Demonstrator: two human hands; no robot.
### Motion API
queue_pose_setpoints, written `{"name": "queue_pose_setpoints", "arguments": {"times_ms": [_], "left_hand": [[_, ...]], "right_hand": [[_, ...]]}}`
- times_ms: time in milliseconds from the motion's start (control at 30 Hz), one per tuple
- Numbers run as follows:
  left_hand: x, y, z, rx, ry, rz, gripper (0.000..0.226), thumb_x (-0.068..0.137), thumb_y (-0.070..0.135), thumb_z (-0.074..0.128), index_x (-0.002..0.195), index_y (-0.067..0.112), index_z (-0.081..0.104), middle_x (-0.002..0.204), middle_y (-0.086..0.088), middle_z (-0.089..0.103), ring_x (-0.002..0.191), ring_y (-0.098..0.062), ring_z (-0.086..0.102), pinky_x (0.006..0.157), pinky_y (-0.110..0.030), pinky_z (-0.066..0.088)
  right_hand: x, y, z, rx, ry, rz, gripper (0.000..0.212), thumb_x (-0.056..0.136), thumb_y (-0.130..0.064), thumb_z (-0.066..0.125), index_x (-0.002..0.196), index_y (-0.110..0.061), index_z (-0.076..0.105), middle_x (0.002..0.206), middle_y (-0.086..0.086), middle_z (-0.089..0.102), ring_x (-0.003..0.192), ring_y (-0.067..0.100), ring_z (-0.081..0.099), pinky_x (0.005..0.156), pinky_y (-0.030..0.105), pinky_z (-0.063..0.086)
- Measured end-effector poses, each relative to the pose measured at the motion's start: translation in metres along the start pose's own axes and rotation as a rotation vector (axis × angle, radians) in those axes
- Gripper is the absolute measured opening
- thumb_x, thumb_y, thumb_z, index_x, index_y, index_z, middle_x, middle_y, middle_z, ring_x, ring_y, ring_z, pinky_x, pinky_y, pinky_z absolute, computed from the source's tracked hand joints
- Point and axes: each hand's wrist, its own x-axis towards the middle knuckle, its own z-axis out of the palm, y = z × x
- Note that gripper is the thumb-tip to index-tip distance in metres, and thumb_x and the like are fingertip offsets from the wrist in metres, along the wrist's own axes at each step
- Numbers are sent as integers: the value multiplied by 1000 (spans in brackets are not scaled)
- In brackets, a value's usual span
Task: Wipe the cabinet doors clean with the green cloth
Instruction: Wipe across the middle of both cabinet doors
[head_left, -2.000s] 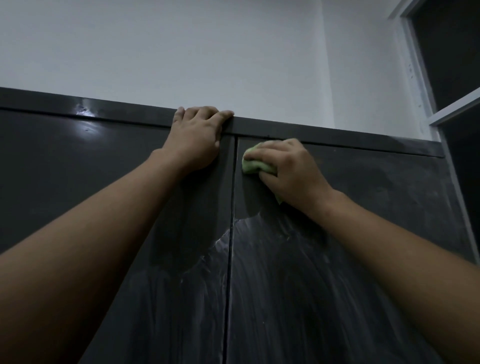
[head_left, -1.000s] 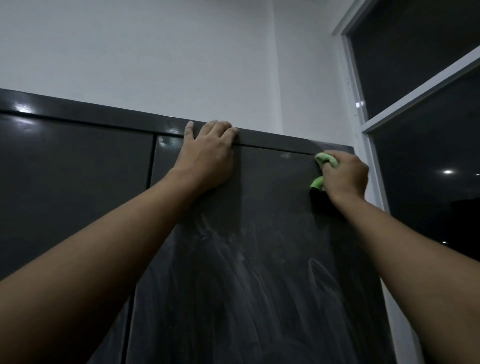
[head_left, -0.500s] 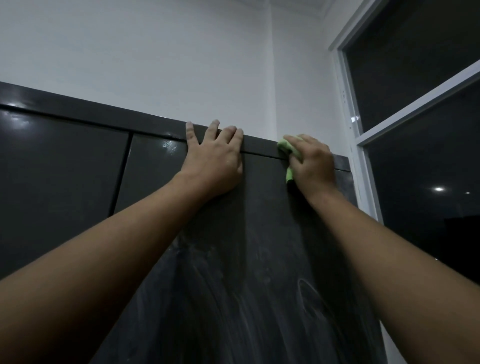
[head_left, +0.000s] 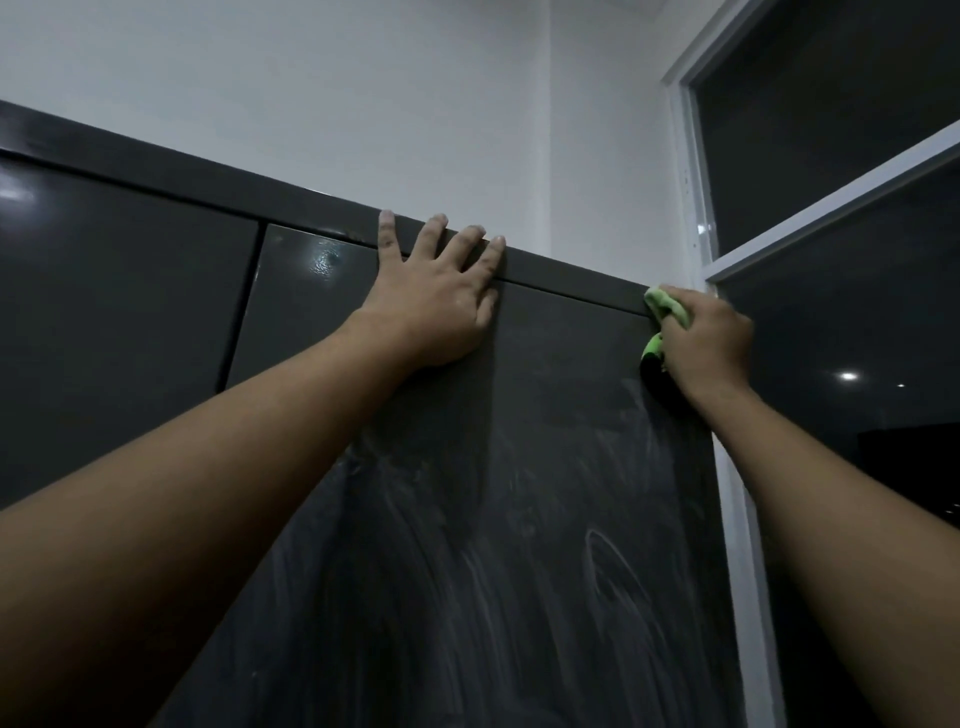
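We see left hand (head_left: 436, 306) flat, fingers spread, on top edge of the cabinet door (head_left: 545, 426), right hand (head_left: 709, 345) clutching green cloth (head_left: 662, 306) at its top-right corner.

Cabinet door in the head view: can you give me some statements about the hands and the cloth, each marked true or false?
1. The right hand grips the green cloth at the top right corner of the cabinet door. True.
2. The left hand holds a second cloth. False: it holds nothing and presses flat, fingers spread, by the door's top edge.
3. The door's surface is spotless. False: pale smeared streaks cover its lower part.
4. A window stands to the right of the cabinet door. True.
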Motion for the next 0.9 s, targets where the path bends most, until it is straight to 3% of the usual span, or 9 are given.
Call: {"name": "queue_pose_setpoints", "arguments": {"times_ms": [100,200,267,333,433,567,667,833,900], "left_hand": [[-1,1,2,-5,10,-7,61,103,51,13,158,30,2,166,2,7,152,-31,-1,112,-72,-8],[-1,2,2,-16,16,-14,61,102,50,14,158,30,3,165,2,9,152,-31,0,112,-71,-10],[0,4,1,-29,22,-21,61,102,50,15,158,30,4,165,1,10,152,-30,1,112,-71,-10],[0,4,1,-27,27,-26,61,102,50,14,158,31,3,165,1,10,152,-30,1,111,-71,-10],[-1,3,1,-13,33,-25,61,102,50,14,158,31,1,165,1,9,152,-30,1,111,-70,-10],[1,5,2,-17,39,-35,60,102,49,16,158,31,3,164,0,10,151,-31,1,112,-70,-10],[2,10,6,-27,42,-61,61,101,45,19,158,30,4,164,-1,9,151,-33,-1,111,-70,-12],[2,15,6,-36,32,-81,62,100,43,19,158,29,3,164,-3,8,151,-35,-2,110,-70,-13],[3,16,5,-34,27,-83,63,99,43,19,158,30,3,164,-3,8,150,-36,-2,109,-71,-13]], "right_hand": [[-12,18,-23,10,-129,-56,38,92,-3,61,125,-19,71,118,-1,71,108,18,65,100,29,50],[-12,32,-50,12,-292,-38,38,89,2,64,119,-20,74,116,-7,68,106,8,61,87,1,41],[1,36,-56,4,-307,5,39,86,4,62,114,-20,76,110,-3,71,99,9,63,73,-5,39],[15,32,-50,32,-244,29,40,85,4,59,112,-19,77,107,0,73,98,12,65,73,1,43],[24,20,-29,50,-152,28,40,87,3,56,116,-17,75,110,2,72,101,16,64,85,20,46],[3,26,-9,0,-43,-63,40,89,3,55,120,-14,72,117,10,70,108,25,63,94,27,46],[-20,41,-18,-3,-80,-159,42,87,7,57,121,-12,72,118,9,68,108,20,61,99,32,48],[-47,65,-48,-22,-281,-261,45,84,12,65,119,-15,73,116,0,66,109,13,61,94,3,38],[-47,70,-64,-21,-418,-244,47,83,12,67,114,-22,74,113,-4,65,105,5,61,92,0,38]]}}
